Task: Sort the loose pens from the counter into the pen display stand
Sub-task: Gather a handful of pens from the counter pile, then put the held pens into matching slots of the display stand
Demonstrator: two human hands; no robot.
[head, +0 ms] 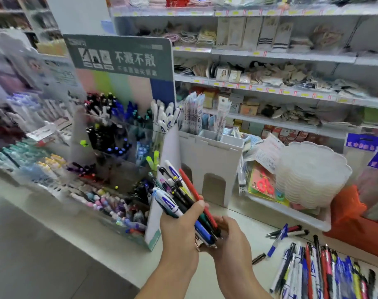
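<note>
Gripping a mixed bundle of blue, black, red and white plastic pens [185,201], left hand [179,229] fingers are clamping around it, right hand [231,236] fingers cupping beneath.

Counter [237,214]: pale, smooth top; runs left to right below wall shelves.
Stand [123,134]: on counter, left; tiered clear bins w/ pens, green header card at back.
White box [211,167]: just right of stand, touching it; arched cut-outs in front, packs upright inside.
Tray [300,214]: white, right of box; holds packets and a stack of clear scalloped dishes.
Orange bag [352,223]: far right, beside tray.
Loose pens [326,275]: heap at bottom right, mixed colours; a few strays [287,231] near tray front.
</note>
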